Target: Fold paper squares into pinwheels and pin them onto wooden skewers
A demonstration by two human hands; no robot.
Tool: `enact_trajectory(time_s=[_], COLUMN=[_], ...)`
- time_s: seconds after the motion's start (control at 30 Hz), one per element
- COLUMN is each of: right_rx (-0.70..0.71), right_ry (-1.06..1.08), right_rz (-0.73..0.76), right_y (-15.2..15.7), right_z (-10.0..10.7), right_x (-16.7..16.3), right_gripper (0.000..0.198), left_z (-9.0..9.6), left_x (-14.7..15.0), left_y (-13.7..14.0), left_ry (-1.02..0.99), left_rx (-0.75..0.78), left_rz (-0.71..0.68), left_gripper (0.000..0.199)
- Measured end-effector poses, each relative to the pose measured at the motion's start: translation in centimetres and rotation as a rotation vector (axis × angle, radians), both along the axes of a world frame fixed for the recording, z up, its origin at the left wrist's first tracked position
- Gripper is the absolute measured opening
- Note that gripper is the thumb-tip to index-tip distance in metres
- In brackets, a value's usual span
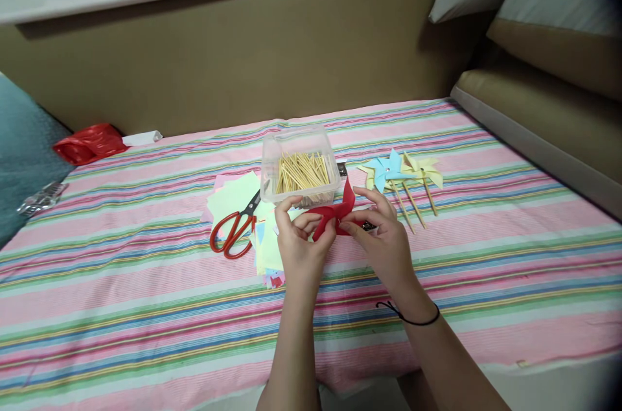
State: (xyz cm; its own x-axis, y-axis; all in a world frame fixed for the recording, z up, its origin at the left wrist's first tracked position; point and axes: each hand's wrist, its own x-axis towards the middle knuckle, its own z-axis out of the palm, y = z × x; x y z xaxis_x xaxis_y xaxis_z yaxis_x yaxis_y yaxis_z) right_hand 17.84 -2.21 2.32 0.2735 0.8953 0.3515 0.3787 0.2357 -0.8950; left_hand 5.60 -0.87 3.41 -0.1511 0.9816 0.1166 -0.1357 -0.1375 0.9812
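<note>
Between my two hands is a red paper pinwheel (335,211), its blades folded inward. My left hand (304,239) pinches its left side near the centre, thumb in front. From the right, my right hand (383,236) grips it with thumb and fingertips close to the middle. A small pale speck shows at the centre, too small to name. Just beyond my hands stands a clear plastic box (301,139) holding many thin wooden sticks (304,172). Part of the pinwheel and the fingers behind it are hidden.
Red-handled scissors (236,229) lie on pastel paper sheets (228,194) left of the box. To the right lie finished pinwheels on sticks (389,169). A red plastic bag (92,144) and clear packet (43,198) rest far left on the striped cloth (146,294). Cushions (558,41) flank the right.
</note>
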Motion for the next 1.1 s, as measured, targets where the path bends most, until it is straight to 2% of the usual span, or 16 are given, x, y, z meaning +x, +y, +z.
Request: enact_trajectory(time_s=[0.47,1.1], right_rx=[0.044,0.02], right_ry=[0.0,0.015], right_rz=[-0.005,-0.037], right_y=[-0.27,-0.27], right_z=[0.42,0.37], right_x=[-0.39,-0.5], right_gripper=[0.011,0.01], left_z=[-0.11,-0.18], left_x=[0.04,0.13], left_y=[0.02,0.07], left_ry=[-0.055,-0.039], left_rx=[0.044,0.054], left_rz=[-0.006,0.017], left_gripper=[0.054,0.054])
